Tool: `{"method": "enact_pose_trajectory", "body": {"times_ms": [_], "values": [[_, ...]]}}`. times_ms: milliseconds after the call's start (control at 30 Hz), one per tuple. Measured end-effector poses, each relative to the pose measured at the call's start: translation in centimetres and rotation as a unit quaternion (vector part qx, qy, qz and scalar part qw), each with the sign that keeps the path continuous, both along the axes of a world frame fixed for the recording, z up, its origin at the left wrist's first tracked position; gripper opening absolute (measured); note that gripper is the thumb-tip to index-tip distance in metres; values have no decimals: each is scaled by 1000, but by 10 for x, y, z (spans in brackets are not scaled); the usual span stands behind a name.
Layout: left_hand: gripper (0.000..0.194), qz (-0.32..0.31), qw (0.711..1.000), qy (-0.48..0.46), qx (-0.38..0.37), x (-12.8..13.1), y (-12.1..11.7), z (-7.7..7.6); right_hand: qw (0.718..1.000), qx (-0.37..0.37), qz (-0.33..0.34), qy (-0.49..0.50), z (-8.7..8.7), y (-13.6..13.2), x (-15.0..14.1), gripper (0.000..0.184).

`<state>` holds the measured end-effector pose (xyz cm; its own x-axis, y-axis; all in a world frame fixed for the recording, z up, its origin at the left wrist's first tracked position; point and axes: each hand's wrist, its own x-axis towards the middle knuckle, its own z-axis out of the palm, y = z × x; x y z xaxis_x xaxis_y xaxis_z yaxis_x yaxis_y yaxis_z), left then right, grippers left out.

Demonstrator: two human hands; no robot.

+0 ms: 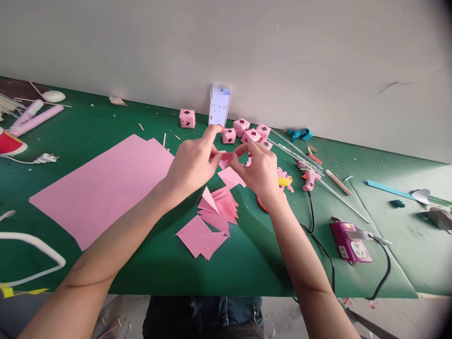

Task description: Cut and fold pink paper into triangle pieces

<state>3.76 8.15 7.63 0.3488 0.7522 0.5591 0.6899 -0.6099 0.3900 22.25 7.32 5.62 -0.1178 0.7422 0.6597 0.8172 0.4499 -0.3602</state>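
Observation:
A small folded piece of pink paper [225, 161] is pinched between both hands above the green table. My left hand [195, 162] grips its left end between thumb and fingers. At the right end, my right hand [257, 168] closes thumb and forefinger on it. Just below lies a flat pink paper square [231, 177]. Nearer to me is a loose pile of pink paper squares [221, 207], some creased. Behind the hands sit several folded pink paper cubes [241, 127] with dark openings in their faces; one more paper cube [187, 118] stands apart on the left.
Large pink sheets [102, 188] lie on the left. A phone [219, 106] showing a timer leans against the wall. On the right are a pink glue gun [310, 179], clear glue sticks [339, 202] and a purple power strip [349, 242] with cables. Red-handled scissors [261, 204] are partly hidden.

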Motion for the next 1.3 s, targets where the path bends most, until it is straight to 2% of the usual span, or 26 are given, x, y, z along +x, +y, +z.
{"method": "enact_pose_trajectory", "body": {"times_ms": [300,400,500,567,733,900,1000,1133,1233,1300], "values": [[40,35,998,-48,-4,-10,3,7,997,-30,-37,58,1,2,6,6],[43,22,998,-56,-17,-10,3,7,994,-43,22,99,3,0,4,9],[47,-5,998,-53,-33,-7,3,5,992,-51,85,77,3,-2,-2,11],[50,-18,998,-51,-33,-4,3,3,993,-42,92,60,2,-4,-4,14],[53,-23,998,-39,-32,0,5,0,995,-15,86,56,-3,-3,-7,18],[54,15,998,-55,-37,2,3,2,995,-22,68,65,-2,-4,-10,20],[56,33,997,-59,-36,-3,5,5,995,-24,64,68,-1,-5,-10,20],[54,75,993,-84,-23,-17,12,8,994,-1,19,108,2,-4,-5,17],[56,57,990,-124,-34,-21,15,10,989,-30,9,146,7,-5,-3,15],[57,16,987,-144,-64,-18,13,10,986,-52,15,157,8,-6,-4,15]]}}
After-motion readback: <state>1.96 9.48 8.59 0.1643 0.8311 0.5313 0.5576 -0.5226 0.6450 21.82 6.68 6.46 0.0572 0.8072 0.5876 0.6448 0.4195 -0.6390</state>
